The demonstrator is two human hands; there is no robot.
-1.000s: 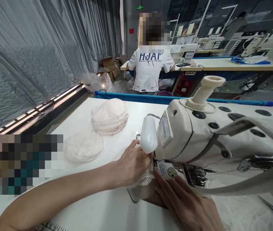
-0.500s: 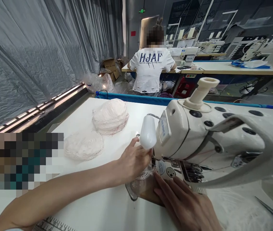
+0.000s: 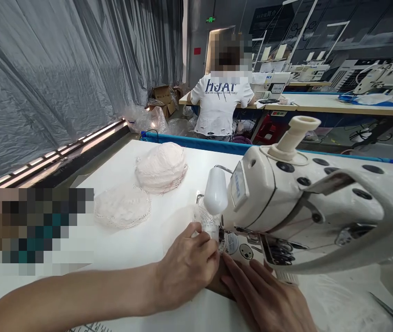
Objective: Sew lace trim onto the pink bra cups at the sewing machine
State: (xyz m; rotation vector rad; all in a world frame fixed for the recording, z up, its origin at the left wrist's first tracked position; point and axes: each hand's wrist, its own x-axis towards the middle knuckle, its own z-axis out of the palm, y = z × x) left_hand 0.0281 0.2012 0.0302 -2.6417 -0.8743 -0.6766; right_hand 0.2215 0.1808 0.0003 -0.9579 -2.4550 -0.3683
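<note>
White lace fabric [image 3: 206, 216] lies under the needle area of a white sewing machine [image 3: 252, 184], part of it showing behind the needle. My left hand [image 3: 189, 260] is closed, its curled fingers pinching the lace just left of the needle; the fingertips are partly hidden. On the near side of the needle, my right hand [image 3: 269, 290] lies flat with its fingers stretched out, the tips by the lace edge. Farther left on the table rest a flat lace piece [image 3: 123, 207] and a pale pink, cup-shaped stack of fabric [image 3: 162, 167] with loose threads.
A white lamp [image 3: 216, 190] hangs beside the machine head. Tweezers [image 3: 392, 311] and sheer white material [image 3: 342, 295] lie at the right. A blue cloth strip [image 3: 196, 139] runs along the table's far edge. Beyond it a person in a white shirt [image 3: 219, 106] sits at another table.
My left hand has moved nearer to me and curled more tightly, uncovering lace behind the needle. My right hand has hardly moved. The view has shifted slightly.
</note>
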